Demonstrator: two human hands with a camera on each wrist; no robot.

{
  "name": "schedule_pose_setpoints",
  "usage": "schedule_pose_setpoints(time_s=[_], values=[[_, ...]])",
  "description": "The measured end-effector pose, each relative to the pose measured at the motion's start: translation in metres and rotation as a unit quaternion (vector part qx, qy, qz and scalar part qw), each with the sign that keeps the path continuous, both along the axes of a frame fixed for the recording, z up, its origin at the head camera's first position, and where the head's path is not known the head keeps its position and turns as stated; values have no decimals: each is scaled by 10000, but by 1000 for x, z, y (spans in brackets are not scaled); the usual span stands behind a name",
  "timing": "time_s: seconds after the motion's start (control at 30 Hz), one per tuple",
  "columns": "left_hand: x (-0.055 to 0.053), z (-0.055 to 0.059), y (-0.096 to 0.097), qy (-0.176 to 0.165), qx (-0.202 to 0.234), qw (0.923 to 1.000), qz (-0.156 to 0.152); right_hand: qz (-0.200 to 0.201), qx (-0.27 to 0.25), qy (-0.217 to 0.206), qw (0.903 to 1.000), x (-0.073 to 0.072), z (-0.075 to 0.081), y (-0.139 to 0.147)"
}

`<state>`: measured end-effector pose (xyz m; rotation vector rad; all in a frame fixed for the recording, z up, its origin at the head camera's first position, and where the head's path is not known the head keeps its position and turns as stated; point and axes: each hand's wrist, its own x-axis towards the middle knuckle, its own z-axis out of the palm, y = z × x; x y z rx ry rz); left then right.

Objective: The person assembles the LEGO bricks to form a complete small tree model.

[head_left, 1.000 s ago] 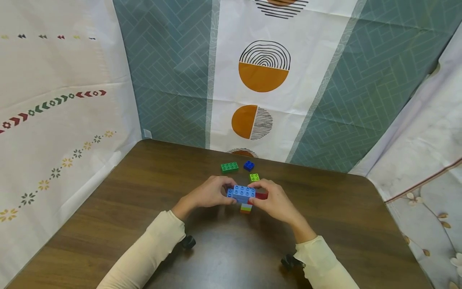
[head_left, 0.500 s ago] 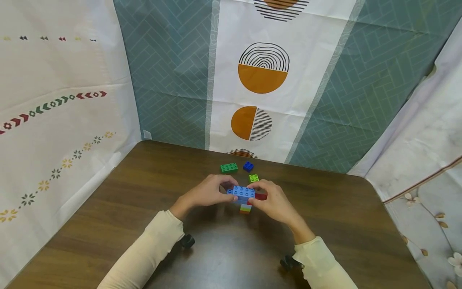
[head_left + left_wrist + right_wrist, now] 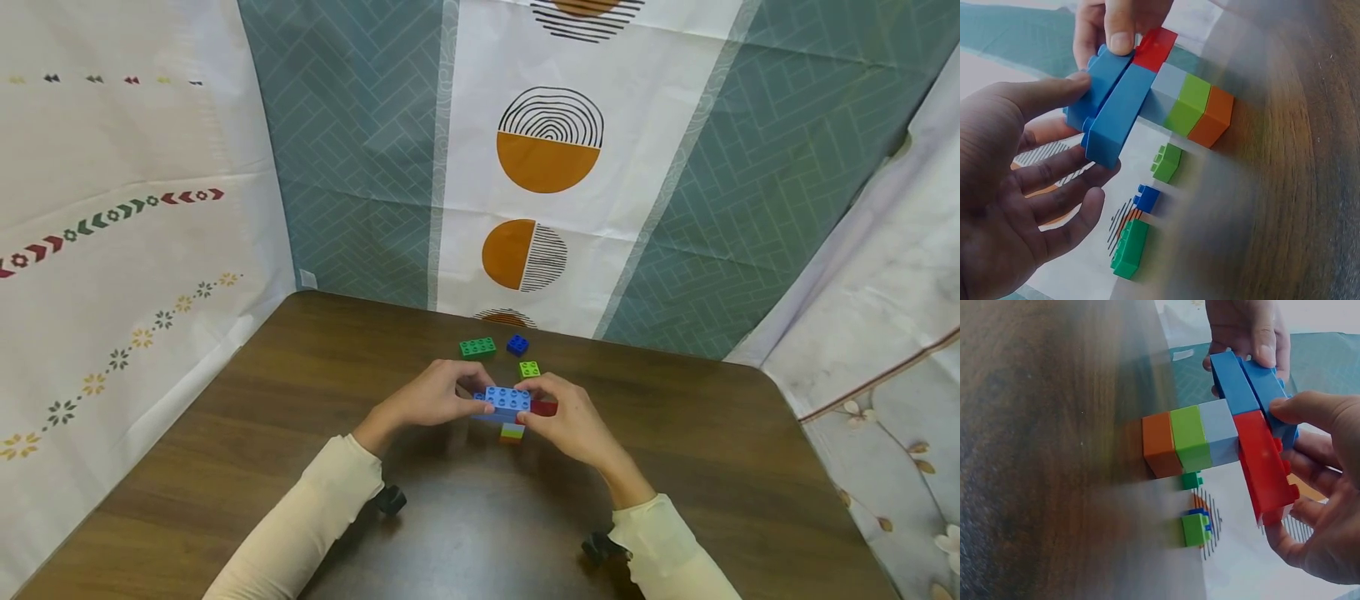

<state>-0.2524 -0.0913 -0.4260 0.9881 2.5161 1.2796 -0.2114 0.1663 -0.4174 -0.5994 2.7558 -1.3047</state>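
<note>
A column of orange [image 3: 1160, 444], lime [image 3: 1189, 434] and pale blue [image 3: 1219, 431] toy building bricks stands on the table. On top, a lower blue brick [image 3: 1119, 115] and a red brick [image 3: 1264, 465] lie end to end, reaching out to either side. An upper blue brick [image 3: 507, 400] bridges them, with a thin dark seam under it in the wrist views. My left hand [image 3: 429, 397] pinches its left end, thumb on the near side, other fingers spread behind and by the lower blue brick. The right hand [image 3: 567, 414] pinches its right end, fingers behind and by the red brick.
Behind the hands lie a green brick [image 3: 477, 347], a small dark blue brick [image 3: 517, 344] and a small lime brick [image 3: 529, 369] on the wooden table [image 3: 322, 367]. A patterned cloth [image 3: 360, 167] hangs along the table's back edge.
My left thumb has shifted slightly upward onto the near side of the upper blue brick. The right hand and the stack stay about where they were.
</note>
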Motion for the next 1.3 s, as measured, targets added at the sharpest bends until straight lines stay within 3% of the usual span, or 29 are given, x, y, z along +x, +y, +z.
schedule_pose_setpoints(time_s=[0.43,1.3], values=[[1,-2,1,-39,-9,10000,51,-73,-102,-200,9997,-2,-4,3],[1,-1,2,-174,-79,9997,134,-72,-111,-149,9998,-5,-6,5]])
